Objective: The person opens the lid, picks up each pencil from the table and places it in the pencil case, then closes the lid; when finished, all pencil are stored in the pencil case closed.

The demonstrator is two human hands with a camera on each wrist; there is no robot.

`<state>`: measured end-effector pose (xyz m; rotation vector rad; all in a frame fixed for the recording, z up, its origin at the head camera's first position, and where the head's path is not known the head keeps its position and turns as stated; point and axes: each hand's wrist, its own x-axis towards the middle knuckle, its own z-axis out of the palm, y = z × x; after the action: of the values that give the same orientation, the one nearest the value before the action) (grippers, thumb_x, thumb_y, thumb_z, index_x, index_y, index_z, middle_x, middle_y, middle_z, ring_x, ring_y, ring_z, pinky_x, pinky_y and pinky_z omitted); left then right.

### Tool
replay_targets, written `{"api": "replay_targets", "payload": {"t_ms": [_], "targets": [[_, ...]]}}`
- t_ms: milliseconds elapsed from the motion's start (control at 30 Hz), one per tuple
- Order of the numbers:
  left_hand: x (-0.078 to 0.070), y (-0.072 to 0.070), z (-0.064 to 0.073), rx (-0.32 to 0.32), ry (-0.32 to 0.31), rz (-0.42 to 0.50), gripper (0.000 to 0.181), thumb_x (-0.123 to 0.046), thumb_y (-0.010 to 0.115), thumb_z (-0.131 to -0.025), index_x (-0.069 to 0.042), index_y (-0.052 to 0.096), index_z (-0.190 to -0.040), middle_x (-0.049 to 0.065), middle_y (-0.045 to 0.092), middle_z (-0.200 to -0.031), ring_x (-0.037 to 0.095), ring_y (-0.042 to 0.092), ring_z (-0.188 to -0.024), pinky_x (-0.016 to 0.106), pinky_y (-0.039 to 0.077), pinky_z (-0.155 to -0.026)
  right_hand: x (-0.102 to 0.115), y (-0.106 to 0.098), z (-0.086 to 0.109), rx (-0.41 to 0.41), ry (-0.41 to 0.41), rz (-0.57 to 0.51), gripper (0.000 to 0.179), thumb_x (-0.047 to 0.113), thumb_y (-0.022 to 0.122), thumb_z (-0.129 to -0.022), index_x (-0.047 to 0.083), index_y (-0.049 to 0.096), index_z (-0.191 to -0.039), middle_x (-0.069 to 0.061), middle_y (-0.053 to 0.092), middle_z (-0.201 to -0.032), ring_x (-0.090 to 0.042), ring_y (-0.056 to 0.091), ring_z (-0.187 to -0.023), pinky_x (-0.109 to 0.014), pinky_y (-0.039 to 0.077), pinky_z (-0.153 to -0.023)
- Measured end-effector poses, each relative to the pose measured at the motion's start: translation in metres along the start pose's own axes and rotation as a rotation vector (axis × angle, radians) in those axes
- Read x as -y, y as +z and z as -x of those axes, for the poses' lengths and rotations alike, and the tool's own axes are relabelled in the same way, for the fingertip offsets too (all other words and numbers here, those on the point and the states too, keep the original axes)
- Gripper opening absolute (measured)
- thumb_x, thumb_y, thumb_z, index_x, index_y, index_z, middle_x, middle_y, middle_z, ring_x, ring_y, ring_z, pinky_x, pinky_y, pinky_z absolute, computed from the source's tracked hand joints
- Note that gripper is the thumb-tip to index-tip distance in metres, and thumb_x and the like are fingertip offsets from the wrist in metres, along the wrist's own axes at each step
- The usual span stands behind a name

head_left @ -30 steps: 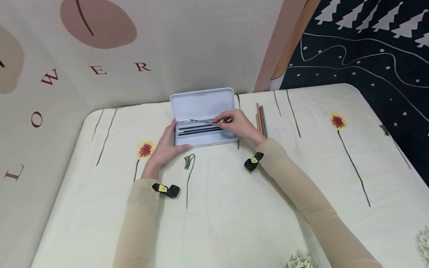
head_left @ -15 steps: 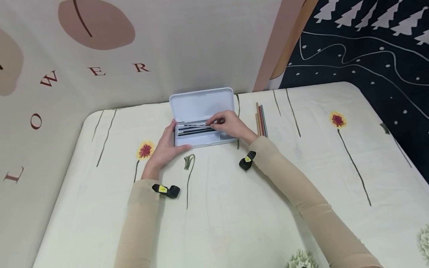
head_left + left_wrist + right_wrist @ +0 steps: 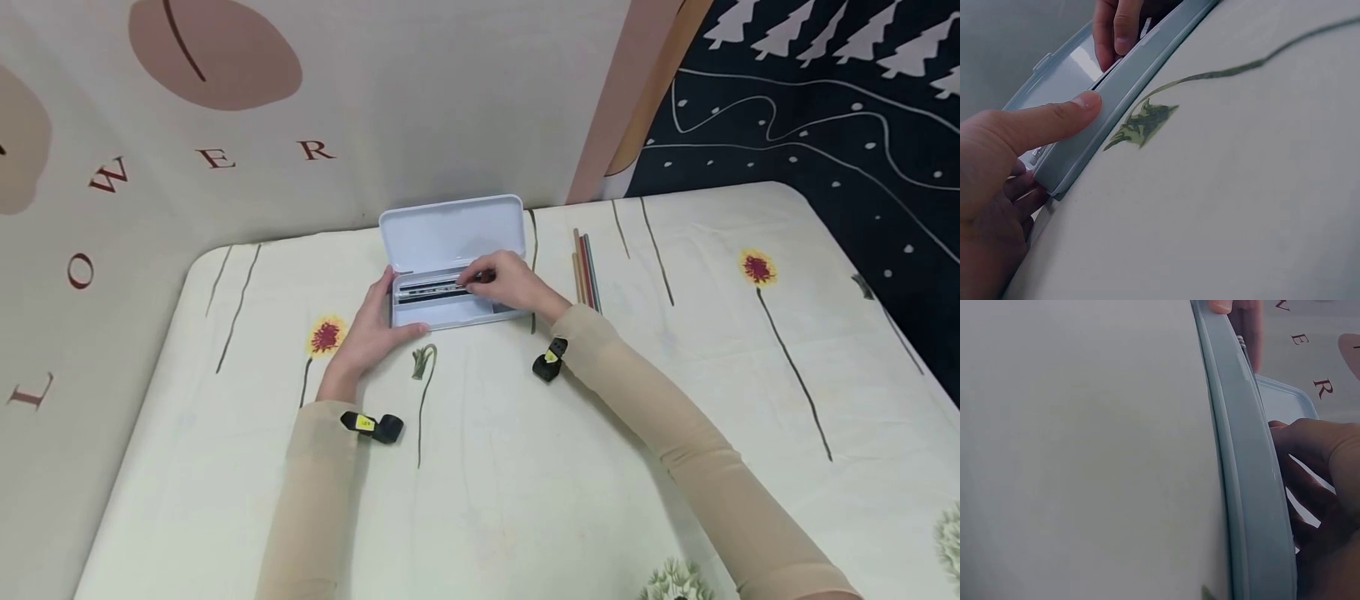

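A pale blue pencil case lies open at the back of the table, its lid tilted up against the wall. My left hand grips its left end, with the thumb on the front wall and the other fingers round the corner. Between thumb and fingers, my right hand pinches a patterned pencil down inside the tray. Several dark pencils lie lengthwise in the tray beside it, their right ends hidden by the hand. In the right wrist view the case's front wall hides the right fingertips.
Several coloured pencils lie side by side right of the case. A white cloth with printed flowers covers the table. Printed fabric walls stand close behind the case and along the left side.
My right hand has moved left and slightly down, bringing the patterned pencil from a slant above the tray to flat among the others. My left hand stays on the case.
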<state>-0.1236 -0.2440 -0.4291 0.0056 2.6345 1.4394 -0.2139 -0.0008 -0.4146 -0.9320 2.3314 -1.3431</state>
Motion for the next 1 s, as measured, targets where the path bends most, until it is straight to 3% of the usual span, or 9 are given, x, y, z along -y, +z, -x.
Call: {"api": "replay_targets", "payload": {"t_ms": [700,1000], "targets": [[0.0,0.0,-0.001,0.001,0.011,0.002,0.107,-0.023,0.08,-0.08,-0.014,0.005,-0.156,0.011,0.014,-0.159,0.024,0.01,-0.145,0.043,0.007,-0.116,0.0,-0.006,0.008,-0.024,-0.004,-0.048,0.018,0.001,0.063,-0.089,-0.002,0.073,-0.105,-0.01,0.07,-0.101,-0.016,0.059,-0.085,-0.025,0.047,-0.073],[-0.001,-0.001,-0.001,0.004,0.008,0.001,0.108,-0.022,0.08,-0.08,-0.014,0.004,-0.156,0.012,0.013,-0.159,0.025,0.008,-0.145,0.044,0.006,-0.116,0.0,-0.017,0.02,-0.081,0.049,-0.121,0.017,0.005,0.063,-0.091,-0.001,0.072,-0.105,-0.009,0.07,-0.103,-0.017,0.059,-0.086,-0.026,0.048,-0.076]]}}
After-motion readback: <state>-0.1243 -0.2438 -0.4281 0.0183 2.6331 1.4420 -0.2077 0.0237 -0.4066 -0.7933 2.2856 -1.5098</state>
